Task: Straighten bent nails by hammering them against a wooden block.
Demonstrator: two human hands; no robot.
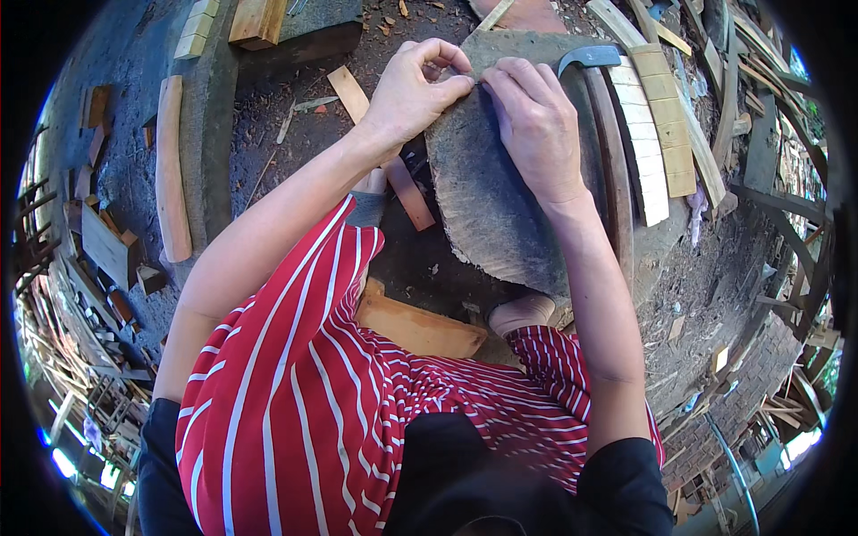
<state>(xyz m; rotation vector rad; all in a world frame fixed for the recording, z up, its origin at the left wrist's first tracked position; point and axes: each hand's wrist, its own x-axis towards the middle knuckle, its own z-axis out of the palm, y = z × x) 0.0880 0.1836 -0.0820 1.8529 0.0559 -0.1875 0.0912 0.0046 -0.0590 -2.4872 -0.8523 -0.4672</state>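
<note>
Over a thick, rough-edged wooden slab (496, 228), my left hand (419, 87) and my right hand (533, 120) meet fingertip to fingertip. Thumb and index finger of the left hand are pinched together, and the right fingers are bunched opposite them. A tiny thin dark piece (477, 82) shows between the fingertips; what it is cannot be made out. Right of my right hand lies a claw hammer, its curved metal head (591, 57) at the far side and its wooden handle (613, 174) running back along the slab, partly behind my right forearm.
Scored pale wood strips (640, 144) and tan ones (663, 120) lie right of the hammer. Leftward are a rounded wood length (173, 167) and a wood block (258, 23). A board (422, 325) rests between my legs. Scrap wood (107, 244) litters the ground.
</note>
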